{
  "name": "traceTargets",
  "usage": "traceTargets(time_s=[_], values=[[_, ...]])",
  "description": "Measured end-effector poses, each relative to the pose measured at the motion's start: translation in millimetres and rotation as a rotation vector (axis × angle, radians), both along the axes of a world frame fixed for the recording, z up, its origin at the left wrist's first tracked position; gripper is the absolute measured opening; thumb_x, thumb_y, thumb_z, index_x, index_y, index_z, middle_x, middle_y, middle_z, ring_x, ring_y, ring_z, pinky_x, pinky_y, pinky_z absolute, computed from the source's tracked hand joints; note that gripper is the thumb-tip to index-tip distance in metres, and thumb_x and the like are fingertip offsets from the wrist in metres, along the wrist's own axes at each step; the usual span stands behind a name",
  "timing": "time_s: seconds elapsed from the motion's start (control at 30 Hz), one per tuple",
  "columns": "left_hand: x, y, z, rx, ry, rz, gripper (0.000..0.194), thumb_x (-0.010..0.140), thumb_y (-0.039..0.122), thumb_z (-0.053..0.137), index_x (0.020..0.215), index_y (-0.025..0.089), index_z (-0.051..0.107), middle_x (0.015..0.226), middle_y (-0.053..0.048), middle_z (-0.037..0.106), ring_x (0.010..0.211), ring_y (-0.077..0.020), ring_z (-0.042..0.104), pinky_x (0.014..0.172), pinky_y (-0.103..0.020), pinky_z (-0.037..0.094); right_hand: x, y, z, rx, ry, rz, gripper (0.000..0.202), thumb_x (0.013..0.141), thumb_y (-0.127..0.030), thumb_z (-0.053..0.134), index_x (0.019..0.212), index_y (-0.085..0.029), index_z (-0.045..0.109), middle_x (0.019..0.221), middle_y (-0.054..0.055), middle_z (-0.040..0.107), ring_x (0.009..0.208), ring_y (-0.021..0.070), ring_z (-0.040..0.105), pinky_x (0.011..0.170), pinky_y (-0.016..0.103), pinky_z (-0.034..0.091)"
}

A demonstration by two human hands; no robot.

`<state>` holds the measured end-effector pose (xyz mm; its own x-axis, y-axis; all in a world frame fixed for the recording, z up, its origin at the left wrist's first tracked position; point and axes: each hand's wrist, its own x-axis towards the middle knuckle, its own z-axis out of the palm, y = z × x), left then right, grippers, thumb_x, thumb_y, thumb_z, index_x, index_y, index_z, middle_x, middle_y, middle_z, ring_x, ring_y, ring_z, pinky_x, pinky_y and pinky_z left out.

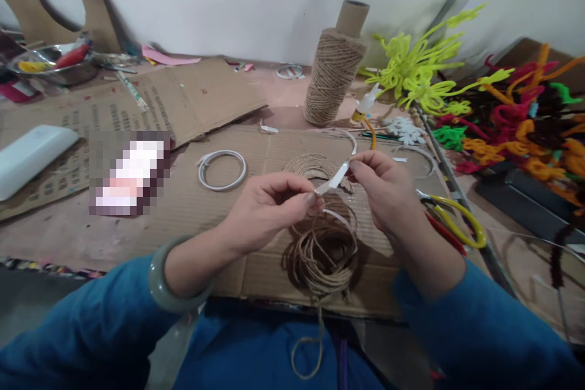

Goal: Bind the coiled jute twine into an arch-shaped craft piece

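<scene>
In my head view, the thumb and forefinger of my left hand [274, 204] pinch the lower end of a short white strip [339, 177], while my right hand [388, 189] pinches its upper end the same way. Gripping both ends probably lets me hold it straight and steady. It is up off the cardboard [183, 219], which I take to be there to shield the bench [103, 239]. Curved white bands show above and below my fingers; I can't tell whether they join the strip.

Beneath my hands sits a loose bundle of twine [326, 265], likely looped to prevent tangling, though its tail hangs over the front edge toward my lap. A flat twine coil [311, 164] lies just behind. To my left, a white hoop [222, 170] rests flat, apart from the work. The yellow-handled scissors [457, 219] lie beside my right wrist, presumably for easy reach. Farther back, the twine cone [333, 76] stands upright, which should let it unwind freely, with a glue bottle [365, 103] near it.
</scene>
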<state>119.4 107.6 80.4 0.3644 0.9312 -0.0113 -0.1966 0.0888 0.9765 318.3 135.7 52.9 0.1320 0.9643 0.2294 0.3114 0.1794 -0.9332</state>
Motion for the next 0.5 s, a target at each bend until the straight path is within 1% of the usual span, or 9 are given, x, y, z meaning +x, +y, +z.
traceTargets(time_s=[0.17,0.27,0.33,0.4,0.43,0.5], values=[[-2,0,2.8,0.080,-0.092,-0.041,0.008,0.078,0.024,0.071,0.074,0.017,0.073,0.081,-0.005,0.074,0.079,-0.0151,0.067,0.074,-0.027,0.052,5,8,-2.7,0.008,-0.010,-0.073,0.005,0.073,-0.025,0.059,0.070,-0.021,0.058,0.061,-0.002,0.060,0.052,0.0113,0.053,0.049,0.024,0.044],[-2,1,2.3,0.072,-0.131,-0.036,0.007,0.078,0.023,0.071,0.074,0.017,0.072,0.080,-0.004,0.075,0.080,-0.0143,0.068,0.076,-0.026,0.052,7,12,-5.8,0.010,-0.045,-0.117,0.006,0.072,-0.025,0.059,0.069,-0.020,0.059,0.060,-0.002,0.060,0.052,0.0116,0.052,0.048,0.024,0.043],[-2,2,0.9,0.055,-0.160,-0.047,0.007,0.079,0.021,0.070,0.073,0.017,0.072,0.083,-0.003,0.075,0.081,-0.0133,0.068,0.076,-0.024,0.052,12,16,-6.6,0.026,-0.083,-0.145,0.007,0.074,-0.025,0.058,0.071,-0.019,0.060,0.061,-0.001,0.061,0.053,0.0121,0.054,0.050,0.025,0.043],[-2,2,-0.4,0.024,-0.178,-0.048,0.007,0.080,0.021,0.070,0.074,0.018,0.072,0.086,-0.003,0.076,0.082,-0.0127,0.069,0.074,-0.023,0.052,26,22,-4.7,0.060,-0.183,-0.190,0.009,0.076,-0.024,0.055,0.073,-0.019,0.062,0.063,0.000,0.063,0.055,0.0127,0.056,0.052,0.026,0.044],[-2,3,-0.9,0.007,-0.180,-0.044,0.007,0.080,0.021,0.070,0.074,0.017,0.071,0.087,-0.004,0.076,0.082,-0.0127,0.069,0.074,-0.023,0.052,37,25,-2.5,0.080,-0.315,-0.225,0.013,0.078,-0.025,0.054,0.073,-0.019,0.064,0.063,0.001,0.064,0.054,0.0126,0.056,0.051,0.026,0.043],[-2,3,-1.2,-0.020,-0.172,-0.032,0.007,0.079,0.022,0.071,0.074,0.017,0.071,0.087,-0.004,0.076,0.082,-0.0133,0.070,0.073,-0.024,0.052,65,30,3.0,0.128,-0.434,-0.303,0.014,0.079,-0.026,0.057,0.075,-0.019,0.068,0.063,0.003,0.065,0.055,0.0124,0.055,0.051,0.027,0.039]])
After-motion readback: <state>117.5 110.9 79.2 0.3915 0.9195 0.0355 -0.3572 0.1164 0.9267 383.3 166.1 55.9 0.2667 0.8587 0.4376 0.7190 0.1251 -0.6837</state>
